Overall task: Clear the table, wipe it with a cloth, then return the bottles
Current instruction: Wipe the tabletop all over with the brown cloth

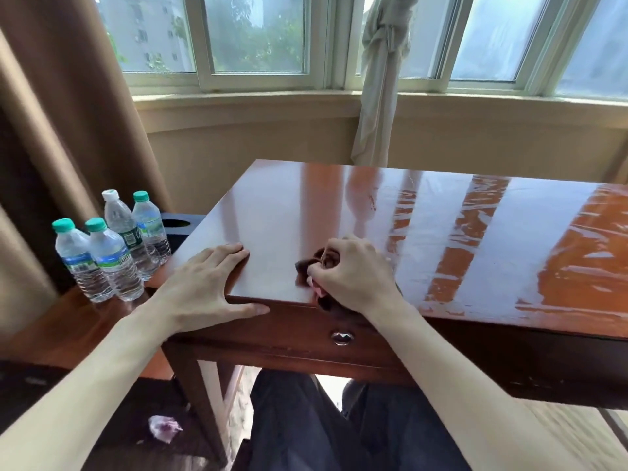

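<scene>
The glossy brown wooden table [390, 212] fills the middle of the view, with wet streaks on its right half. My right hand [353, 277] grips a bunched dark cloth [314, 265] at the table's front edge, most of the cloth hidden under the fingers. Flat on the front left corner lies my left hand [207, 283], fingers straight, thumb over the edge. Several clear water bottles [112, 246] with green and white caps stand upright on a lower wooden surface [64, 328] to the left of the table.
A drawer with a metal knob [342, 338] sits under the table's front edge. A black box [178, 227] stands behind the bottles. Brown curtain [61, 113] hangs at left, a tied pale curtain [380, 90] beyond the table. A crumpled tissue [163, 427] lies on the floor.
</scene>
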